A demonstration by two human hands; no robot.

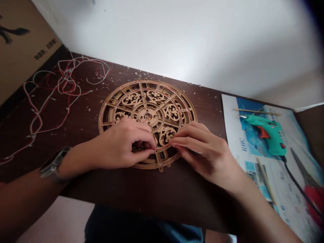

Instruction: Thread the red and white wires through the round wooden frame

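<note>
Middle of the dark tabletop (121, 189): a tan openwork disc (146, 114) lies flat, with ring-shaped tracks, spokes and scrollwork around a round hub; thin red and white wire (162, 147) runs along its rings
Left hand (129, 143): over the near left of the disc; its grip is closed, thumb and forefinger pinching the wire at an inner ring; a watch (54, 167) circles the wrist
Right hand (209, 153): over the near right of the disc; its grip is closed on the same wire, a short span showing between the two hands
Far left: a loose tangle of red and white wires (68, 76), near a cardboard box (25, 50)
Right side: a printed sheet (231, 125) bearing a green glue gun (274, 136), two thin sticks (265, 180) and red-handled scissors (314, 195); pale scraps (138, 73) are strewn beyond the disc
</note>
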